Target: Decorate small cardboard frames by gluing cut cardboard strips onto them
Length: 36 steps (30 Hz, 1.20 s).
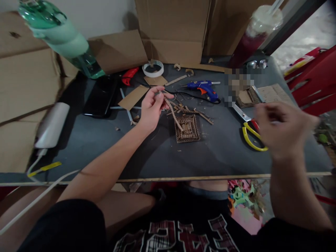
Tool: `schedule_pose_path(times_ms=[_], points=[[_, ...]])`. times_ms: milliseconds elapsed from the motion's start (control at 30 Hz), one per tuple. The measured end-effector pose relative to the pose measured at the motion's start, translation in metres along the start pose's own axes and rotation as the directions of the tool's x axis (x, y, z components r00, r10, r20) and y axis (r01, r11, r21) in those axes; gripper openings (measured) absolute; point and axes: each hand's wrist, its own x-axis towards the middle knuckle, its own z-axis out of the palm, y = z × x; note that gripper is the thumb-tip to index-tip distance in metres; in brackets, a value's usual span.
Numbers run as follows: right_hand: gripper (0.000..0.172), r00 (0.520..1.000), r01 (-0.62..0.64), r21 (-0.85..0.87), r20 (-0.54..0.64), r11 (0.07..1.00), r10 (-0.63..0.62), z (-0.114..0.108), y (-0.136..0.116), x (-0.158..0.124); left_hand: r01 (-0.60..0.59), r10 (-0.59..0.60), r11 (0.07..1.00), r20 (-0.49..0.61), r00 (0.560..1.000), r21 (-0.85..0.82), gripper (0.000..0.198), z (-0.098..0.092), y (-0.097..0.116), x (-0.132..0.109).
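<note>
1. Far left, a green bottle [60,38] stands at the back, with a black phone [99,96] flat on the bench [162,157].
2. My left hand [152,110] pinches a thin cardboard strip [173,113], which slants down onto the square woven cardboard piece [187,128].
3. A blue glue gun [204,88] lies behind that.
4. My right hand [283,127] hovers blurred above the yellow-handled scissors [250,131]; I cannot tell its grip.
</note>
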Motion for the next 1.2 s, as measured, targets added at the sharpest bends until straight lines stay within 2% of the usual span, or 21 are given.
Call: schedule_pose_path(times_ms=[67, 133, 200, 267, 367, 500, 633, 700, 767, 833, 867, 933, 1000, 1033, 1100, 1200], points=[[0.028, 0.967, 0.150, 0.257, 0.165, 0.955, -0.196, 0.022, -0.029, -0.002, 0.014, -0.014, 1.000, 0.045, 0.999, -0.002, 0.026, -0.001, 0.001, 0.001], [0.027, 0.890, 0.310, 0.403, 0.195, 0.861, -0.412, 0.048, -0.057, -0.002, 0.008, -0.008, 1.000, 0.035, 0.999, 0.005, 0.026, -0.002, 0.002, 0.003], [0.029, 0.841, 0.370, 0.497, 0.180, 0.785, -0.510, 0.072, -0.079, 0.000, -0.007, 0.007, 1.000, 0.004, 1.000, 0.008, 0.024, -0.004, 0.003, 0.006], [0.033, 0.825, 0.369, 0.563, 0.168, 0.740, -0.539, 0.089, -0.092, 0.002, -0.008, 0.008, 1.000, 0.010, 1.000, -0.007, 0.026, -0.004, 0.005, 0.005], [0.022, 0.828, 0.325, 0.589, 0.201, 0.740, -0.523, 0.099, -0.098, 0.003, 0.015, -0.011, 0.999, 0.092, 0.996, -0.046, 0.038, 0.001, 0.007, -0.001], [0.018, 0.862, 0.250, 0.599, 0.219, 0.761, -0.456, 0.093, -0.087, 0.002, 0.031, -0.015, 0.996, 0.196, 0.980, -0.079, 0.041, 0.010, 0.010, -0.010], [0.034, 0.855, 0.258, 0.635, 0.201, 0.728, -0.478, 0.091, -0.079, -0.003, 0.076, -0.061, 0.995, 0.195, 0.979, -0.070, 0.043, 0.013, 0.009, -0.013], [0.032, 0.859, 0.289, 0.583, 0.193, 0.760, -0.474, 0.093, -0.078, -0.004, 0.078, -0.070, 0.996, 0.167, 0.984, -0.044, 0.045, 0.010, 0.007, -0.012], [0.036, 0.888, 0.292, 0.503, 0.174, 0.814, -0.426, 0.092, -0.077, -0.004, 0.034, -0.035, 0.999, 0.173, 0.984, 0.010, 0.048, 0.005, 0.004, -0.010], [0.040, 0.920, 0.265, 0.432, 0.153, 0.862, -0.360, 0.089, -0.072, -0.001, -0.045, 0.007, 0.991, 0.287, 0.958, 0.125, 0.059, -0.001, 0.004, -0.009], [0.040, 0.934, 0.247, 0.400, 0.145, 0.882, -0.327, 0.086, -0.068, 0.001, -0.095, 0.008, 0.974, 0.382, 0.924, 0.208, 0.071, -0.003, 0.005, -0.009], [0.040, 0.951, 0.216, 0.328, 0.143, 0.920, -0.274, 0.080, -0.058, 0.004, -0.232, -0.050, 0.881, 0.570, 0.820, 0.411, 0.097, -0.003, 0.011, -0.013], [0.039, 0.958, 0.205, 0.238, 0.148, 0.949, -0.244, 0.078, -0.044, 0.003, -0.391, -0.155, 0.701, 0.663, 0.733, 0.597, 0.116, 0.003, 0.020, -0.021], [0.040, 0.960, 0.211, 0.196, 0.141, 0.957, -0.241, 0.079, -0.037, 0.000, -0.453, -0.207, 0.595, 0.672, 0.711, 0.664, 0.122, 0.007, 0.025, -0.026], [0.040, 0.960, 0.243, 0.145, 0.107, 0.959, -0.260, 0.084, -0.024, -0.008, -0.495, -0.317, 0.426, 0.637, 0.702, 0.757, 0.127, 0.015, 0.034, -0.034], [0.035, 0.934, 0.346, 0.138, 0.046, 0.928, -0.355, 0.094, -0.010, -0.021, -0.507, -0.399, 0.304, 0.591, 0.701, 0.806, 0.123, 0.023, 0.041, -0.040]])
